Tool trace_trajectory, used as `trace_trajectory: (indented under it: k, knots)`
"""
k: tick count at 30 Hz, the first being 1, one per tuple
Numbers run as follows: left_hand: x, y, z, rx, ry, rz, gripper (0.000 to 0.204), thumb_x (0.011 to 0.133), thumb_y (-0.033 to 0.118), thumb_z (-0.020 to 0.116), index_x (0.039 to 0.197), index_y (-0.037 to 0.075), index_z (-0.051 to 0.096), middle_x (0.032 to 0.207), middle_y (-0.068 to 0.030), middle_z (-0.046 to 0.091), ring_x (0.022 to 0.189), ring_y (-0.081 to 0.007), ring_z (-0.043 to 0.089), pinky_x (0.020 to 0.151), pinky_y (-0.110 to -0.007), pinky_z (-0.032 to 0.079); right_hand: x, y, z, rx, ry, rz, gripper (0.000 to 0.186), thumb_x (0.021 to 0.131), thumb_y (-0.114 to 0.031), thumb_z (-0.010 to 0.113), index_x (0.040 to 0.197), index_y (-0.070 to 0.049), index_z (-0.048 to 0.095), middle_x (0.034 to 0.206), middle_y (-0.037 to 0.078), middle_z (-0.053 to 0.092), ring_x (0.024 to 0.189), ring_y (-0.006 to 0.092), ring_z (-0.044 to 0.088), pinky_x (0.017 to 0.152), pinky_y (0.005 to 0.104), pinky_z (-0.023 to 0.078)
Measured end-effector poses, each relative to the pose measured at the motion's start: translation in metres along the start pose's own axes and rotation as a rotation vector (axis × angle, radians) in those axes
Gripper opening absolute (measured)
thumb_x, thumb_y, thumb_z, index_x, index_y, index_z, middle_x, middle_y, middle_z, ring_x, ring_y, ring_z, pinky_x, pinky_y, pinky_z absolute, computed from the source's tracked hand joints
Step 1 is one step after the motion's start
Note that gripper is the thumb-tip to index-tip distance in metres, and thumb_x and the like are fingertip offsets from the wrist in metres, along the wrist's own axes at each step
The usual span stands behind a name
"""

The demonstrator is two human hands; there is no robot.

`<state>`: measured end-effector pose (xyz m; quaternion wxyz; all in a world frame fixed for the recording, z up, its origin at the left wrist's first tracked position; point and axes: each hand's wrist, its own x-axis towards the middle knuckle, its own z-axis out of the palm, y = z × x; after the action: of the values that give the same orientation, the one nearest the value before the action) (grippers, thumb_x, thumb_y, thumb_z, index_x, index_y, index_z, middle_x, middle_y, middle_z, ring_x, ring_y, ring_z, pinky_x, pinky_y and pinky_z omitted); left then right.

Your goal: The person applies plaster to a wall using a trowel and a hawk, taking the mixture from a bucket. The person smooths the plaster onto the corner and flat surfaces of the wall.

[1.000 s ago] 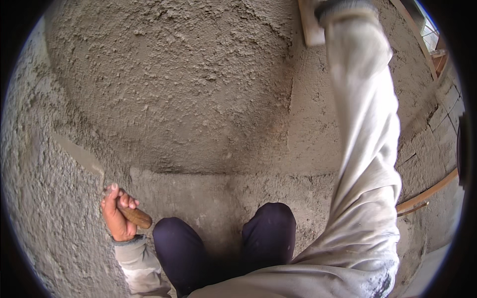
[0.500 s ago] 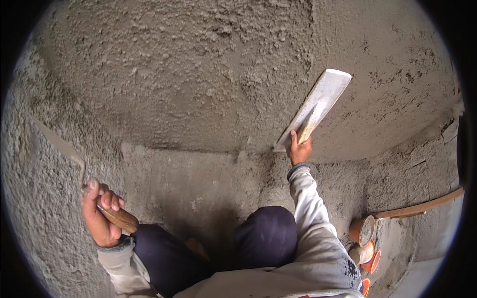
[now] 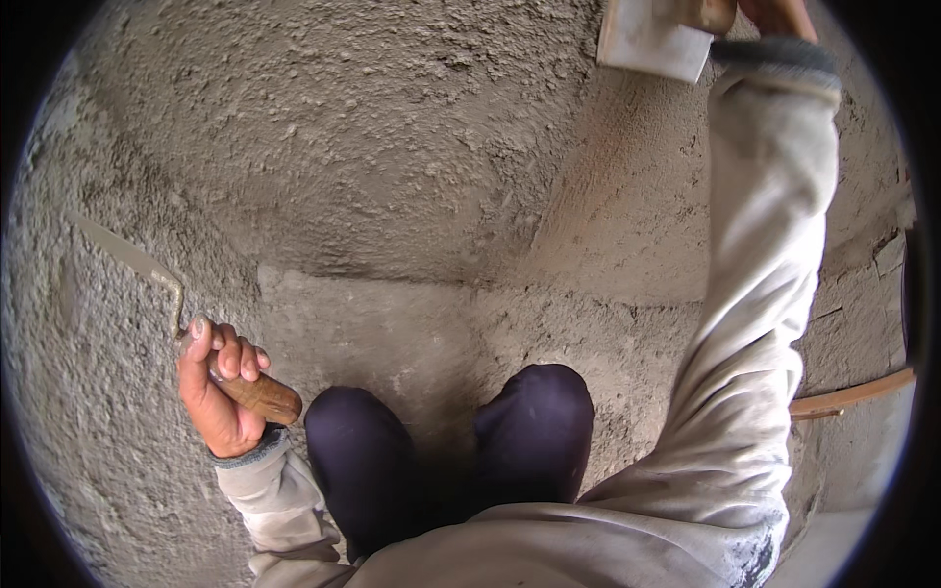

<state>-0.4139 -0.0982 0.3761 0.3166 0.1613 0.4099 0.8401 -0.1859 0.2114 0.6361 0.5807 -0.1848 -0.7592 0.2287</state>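
Note:
My left hand (image 3: 218, 392) is closed around the wooden handle of a pointed trowel (image 3: 127, 251), whose metal blade points up and left in front of the rough grey surface. High at the upper right, my right hand (image 3: 781, 18) is partly cut off by the picture's edge. It grips a flat, pale plastering float (image 3: 653, 45) by its handle, and the float's plate lies against the plastered wall (image 3: 382, 137). Below the float runs a smoother band of plaster (image 3: 627, 186), while the plaster to its left is coarse and lumpy.
My two knees (image 3: 534, 431) are bent close to the base of the wall. A ledge-like line (image 3: 372, 280) crosses under the plaster. At the right, a curved wooden strip (image 3: 851, 394) lies beyond my right sleeve.
My right hand has swept the float up the wall to the upper right. My left hand with the trowel has shifted slightly up and right. My right arm now covers the orange containers.

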Motion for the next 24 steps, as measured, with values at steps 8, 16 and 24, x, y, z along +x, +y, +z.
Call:
trace_trajectory:
  k: [8, 16, 24]
  knots:
    - [0.014, -0.007, -0.011, 0.14, 0.041, 0.044, 0.018, 0.092, 0.022, 0.052, 0.08, 0.01, 0.047, 0.057, 0.0019, 0.042, 0.049, -0.0108, 0.045, 0.055, -0.028, 0.045, -0.256, 0.225, -0.006, -0.468, 0.12, 0.033, 0.044, 0.081, -0.033, 0.067, 0.104, 0.003, 0.057, 0.078, 0.019, 0.066, 0.066, 0.0268, 0.067, 0.061, 0.0369, 0.056]
    - [-0.003, 0.015, -0.06, 0.319, 0.217, 0.105, 0.018, 0.096, 0.023, 0.049, 0.082, 0.011, 0.045, 0.059, 0.0045, 0.04, 0.048, -0.005, 0.041, 0.051, -0.02, 0.04, -0.454, 0.382, -0.114, -0.653, 0.245, 0.374, 0.041, 0.082, -0.022, 0.066, 0.114, 0.002, 0.054, 0.088, 0.018, 0.068, 0.075, 0.0234, 0.067, 0.07, 0.0337, 0.054]
    - [-0.005, 0.004, -0.015, 0.204, 0.135, 0.205, 0.019, 0.096, 0.02, 0.048, 0.08, 0.011, 0.045, 0.06, 0.0044, 0.036, 0.048, -0.0042, 0.035, 0.052, -0.021, 0.035, -0.402, 0.319, 0.027, -0.373, 0.514, 0.37, 0.044, 0.082, -0.019, 0.069, 0.115, 0.007, 0.055, 0.099, 0.018, 0.065, 0.089, 0.0255, 0.063, 0.079, 0.0348, 0.05]
